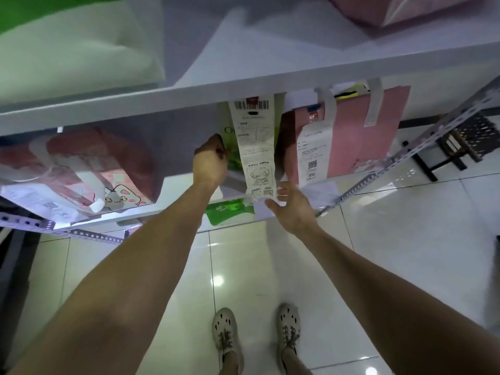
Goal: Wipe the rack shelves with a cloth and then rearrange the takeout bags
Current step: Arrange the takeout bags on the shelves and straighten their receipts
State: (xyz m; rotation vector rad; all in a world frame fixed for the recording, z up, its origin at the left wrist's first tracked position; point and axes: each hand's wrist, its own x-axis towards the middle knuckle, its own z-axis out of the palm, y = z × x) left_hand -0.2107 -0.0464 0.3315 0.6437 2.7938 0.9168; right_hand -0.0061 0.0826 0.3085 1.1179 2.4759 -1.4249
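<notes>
I look down at a white rack shelf (189, 182) under an upper shelf edge (243, 87). My left hand (211, 161) reaches onto the shelf and grips the left side of a green takeout bag (232, 158), which is partly hidden by a long white receipt (257, 147) hanging down its front. My right hand (292, 207) is at the shelf's front edge with relaxed fingers touching the receipt's lower end. A pink paper bag (359, 131) with white handles stands to the right. On the left lies a red and pink bag (89, 163).
Another green bag (227, 212) shows on the shelf below. The upper shelf carries a green-and-white bag (67, 50) and a pink bag (392, 9). A perforated grey rack post (405, 163) runs at right, with a black stool (460, 142) beyond. Glossy tiled floor lies underfoot.
</notes>
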